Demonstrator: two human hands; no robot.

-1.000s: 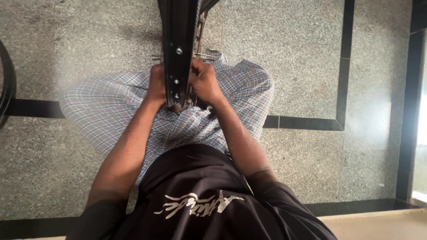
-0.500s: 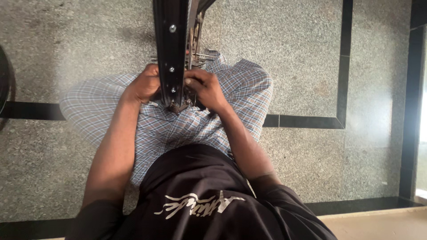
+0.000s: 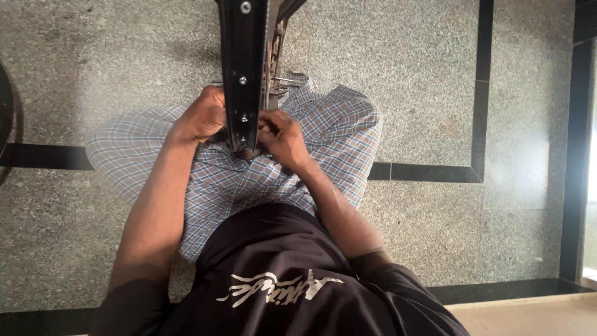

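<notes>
A black metal bar (image 3: 242, 62) with small bolts along it comes down from the top edge and ends over my lap. My left hand (image 3: 200, 118) is curled against the bar's left side near its lower end. On the right side, my right hand (image 3: 283, 138) has its fingers closed at the bar's tip. A rusty chain (image 3: 274, 46) and thin metal rods run just behind the bar on the right. What the fingertips pinch at the tip is hidden.
I sit on a speckled grey stone floor (image 3: 423, 74) with black inlay strips (image 3: 429, 172). A checked cloth (image 3: 336, 137) covers my legs beneath the bar. A dark curved object (image 3: 5, 106) shows at the left edge.
My left hand has slid a little to the left along the bar's side. My right hand has dropped slightly lower at the tip. The bar stays between them.
</notes>
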